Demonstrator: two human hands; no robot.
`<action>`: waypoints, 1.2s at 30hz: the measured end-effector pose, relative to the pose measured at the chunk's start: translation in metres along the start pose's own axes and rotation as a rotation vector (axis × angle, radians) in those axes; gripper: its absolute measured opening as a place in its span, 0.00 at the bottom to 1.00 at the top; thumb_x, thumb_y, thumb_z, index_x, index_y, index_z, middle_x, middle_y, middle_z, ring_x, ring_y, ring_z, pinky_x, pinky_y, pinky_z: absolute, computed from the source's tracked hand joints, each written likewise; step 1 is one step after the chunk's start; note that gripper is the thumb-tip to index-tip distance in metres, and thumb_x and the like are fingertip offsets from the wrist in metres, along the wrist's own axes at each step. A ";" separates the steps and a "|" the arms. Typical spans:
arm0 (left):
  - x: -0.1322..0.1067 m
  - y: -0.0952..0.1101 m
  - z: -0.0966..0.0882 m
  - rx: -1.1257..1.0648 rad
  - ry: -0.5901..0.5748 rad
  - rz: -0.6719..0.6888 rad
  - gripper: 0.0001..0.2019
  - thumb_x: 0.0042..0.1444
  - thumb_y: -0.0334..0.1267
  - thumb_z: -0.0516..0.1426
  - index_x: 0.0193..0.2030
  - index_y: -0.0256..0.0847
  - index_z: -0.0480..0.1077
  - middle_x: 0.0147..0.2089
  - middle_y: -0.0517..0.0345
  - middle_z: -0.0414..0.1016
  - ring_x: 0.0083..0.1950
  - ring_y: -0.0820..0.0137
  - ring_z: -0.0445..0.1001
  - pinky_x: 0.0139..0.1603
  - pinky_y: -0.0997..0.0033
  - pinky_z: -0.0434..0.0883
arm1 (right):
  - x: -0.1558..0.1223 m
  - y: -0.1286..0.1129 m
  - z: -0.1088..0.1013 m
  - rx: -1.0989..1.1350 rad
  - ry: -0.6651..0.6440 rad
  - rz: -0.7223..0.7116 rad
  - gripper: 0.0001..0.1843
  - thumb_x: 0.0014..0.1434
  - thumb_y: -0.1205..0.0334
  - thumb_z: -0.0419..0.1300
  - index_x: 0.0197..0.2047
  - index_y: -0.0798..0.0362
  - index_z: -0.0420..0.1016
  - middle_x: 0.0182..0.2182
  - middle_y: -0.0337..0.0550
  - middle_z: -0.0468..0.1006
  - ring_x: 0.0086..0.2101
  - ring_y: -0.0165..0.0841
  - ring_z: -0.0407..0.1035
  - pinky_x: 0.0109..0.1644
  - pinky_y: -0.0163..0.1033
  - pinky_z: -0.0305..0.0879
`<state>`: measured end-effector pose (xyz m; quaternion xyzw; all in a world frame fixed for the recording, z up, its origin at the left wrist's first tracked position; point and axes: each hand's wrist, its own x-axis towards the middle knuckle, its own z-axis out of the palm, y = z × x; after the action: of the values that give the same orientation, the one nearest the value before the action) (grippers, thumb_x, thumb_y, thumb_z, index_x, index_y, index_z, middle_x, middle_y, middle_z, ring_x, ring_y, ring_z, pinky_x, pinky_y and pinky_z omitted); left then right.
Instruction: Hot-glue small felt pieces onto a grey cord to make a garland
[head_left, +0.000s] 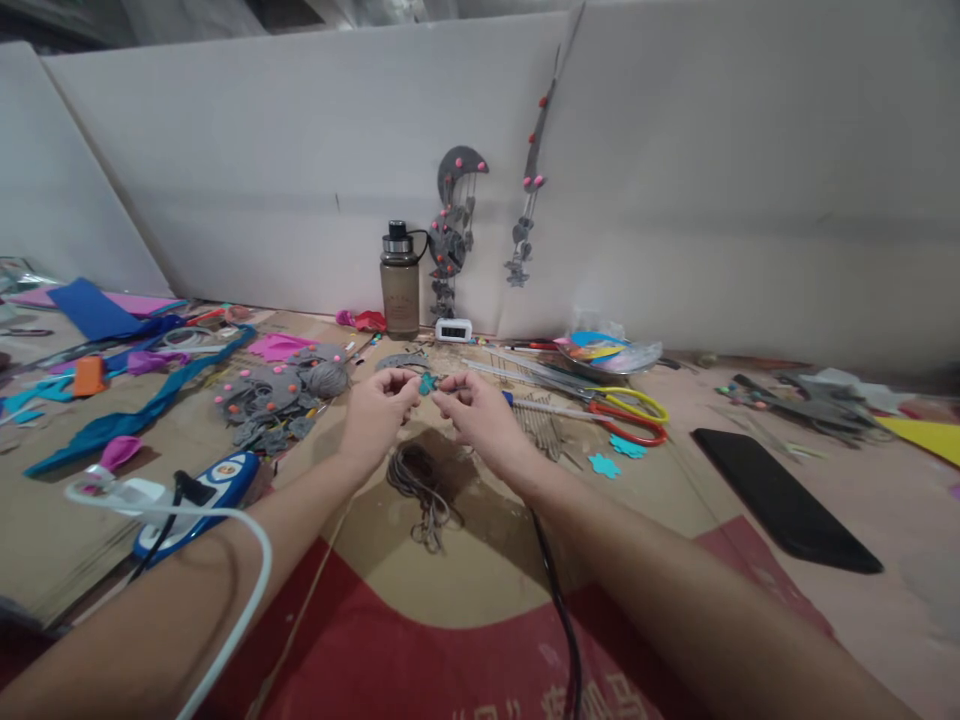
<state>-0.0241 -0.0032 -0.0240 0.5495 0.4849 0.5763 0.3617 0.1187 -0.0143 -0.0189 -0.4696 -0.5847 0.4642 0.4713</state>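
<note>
A small teal felt flower point(427, 384) is between my two hands, above the cardboard work surface. My left hand point(381, 412) is closed in a pinch on the flower's left side. Close against its right side, my right hand point(484, 418) is pinched too; what lies in those fingertips is too small to make out. Below both hands rests a looped bundle of grey-brown cord point(417, 482). To the right of my right hand are two more teal flowers point(604, 465), near red-handled scissors point(628, 424).
Grey felt pieces with pink dots point(262, 392) lie left. At the back stand a bottle point(400, 290) and a small digital clock point(454, 330), with a grey moon hanging point(461, 175) on the board. A black phone point(784, 498) lies right; a white cable point(262, 560) crosses my left forearm.
</note>
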 end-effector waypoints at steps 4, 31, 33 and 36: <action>0.000 0.000 0.001 -0.075 -0.007 -0.058 0.13 0.46 0.46 0.63 0.31 0.36 0.73 0.23 0.59 0.71 0.20 0.78 0.63 0.22 0.77 0.60 | -0.001 0.000 -0.007 -0.335 -0.005 -0.269 0.07 0.55 0.61 0.55 0.29 0.54 0.70 0.23 0.35 0.69 0.26 0.26 0.60 0.32 0.34 0.56; -0.008 0.013 0.009 -0.323 -0.134 -0.288 0.08 0.45 0.37 0.62 0.27 0.34 0.69 0.23 0.61 0.66 0.22 0.80 0.63 0.22 0.79 0.59 | 0.002 0.011 -0.006 -0.352 0.257 -0.296 0.09 0.52 0.56 0.59 0.27 0.52 0.71 0.26 0.37 0.67 0.29 0.30 0.57 0.36 0.37 0.53; -0.007 0.012 0.010 -0.297 -0.125 -0.272 0.08 0.45 0.37 0.61 0.28 0.34 0.69 0.22 0.61 0.65 0.21 0.80 0.62 0.21 0.79 0.58 | 0.003 0.012 -0.005 -0.353 0.259 -0.294 0.09 0.52 0.56 0.60 0.26 0.52 0.70 0.25 0.36 0.67 0.29 0.30 0.57 0.36 0.37 0.53; -0.007 0.008 0.011 -0.246 -0.130 -0.224 0.07 0.44 0.36 0.61 0.28 0.35 0.69 0.21 0.63 0.64 0.20 0.80 0.61 0.21 0.79 0.58 | 0.003 0.012 -0.004 -0.323 0.253 -0.265 0.09 0.50 0.57 0.60 0.25 0.52 0.69 0.24 0.36 0.67 0.28 0.29 0.57 0.35 0.36 0.53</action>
<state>-0.0115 -0.0101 -0.0188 0.4796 0.4445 0.5506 0.5190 0.1234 -0.0091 -0.0299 -0.5125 -0.6442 0.2364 0.5163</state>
